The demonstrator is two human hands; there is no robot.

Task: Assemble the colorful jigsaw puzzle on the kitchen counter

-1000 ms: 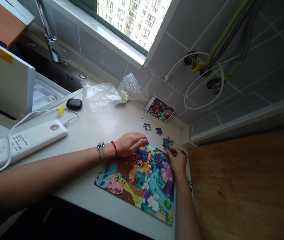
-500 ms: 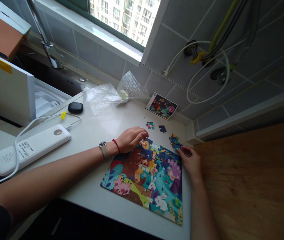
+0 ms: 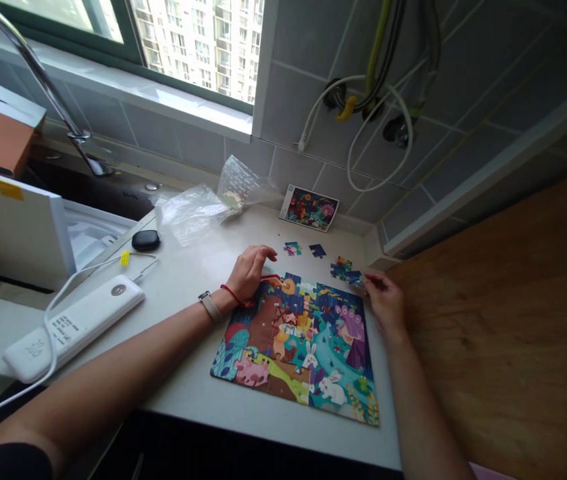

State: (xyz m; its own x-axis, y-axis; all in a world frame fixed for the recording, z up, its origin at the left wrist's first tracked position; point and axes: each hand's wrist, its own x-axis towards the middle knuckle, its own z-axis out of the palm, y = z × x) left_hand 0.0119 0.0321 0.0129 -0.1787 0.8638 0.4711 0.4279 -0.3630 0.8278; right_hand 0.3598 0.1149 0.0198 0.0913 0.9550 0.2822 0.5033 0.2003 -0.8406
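Observation:
A colourful, largely assembled jigsaw puzzle (image 3: 296,347) lies on the white counter. My left hand (image 3: 250,272) rests at its upper left edge, fingers loosely bent and apart, holding nothing. At the upper right corner my right hand (image 3: 386,301) pinches a dark blue puzzle piece (image 3: 354,279) between thumb and fingers. That piece overlaps or touches some blue and orange pieces (image 3: 340,265) beside it. Further left lie a dark blue piece (image 3: 318,251) and a pink and teal piece (image 3: 292,249). A picture card (image 3: 309,208) leans against the tiled wall behind them.
Crumpled clear plastic bags (image 3: 196,210) lie behind my left hand. To the left are a black case (image 3: 146,240), a white power bank (image 3: 76,330) with its cable, and a white box (image 3: 18,227) by the sink (image 3: 90,187). The counter's right edge (image 3: 388,400) borders a wooden surface.
The view has shifted. My left hand's fingers have lifted slightly off the puzzle's top edge, uncovering a red and white patch. My right hand has drawn the pinched piece slightly away from the puzzle.

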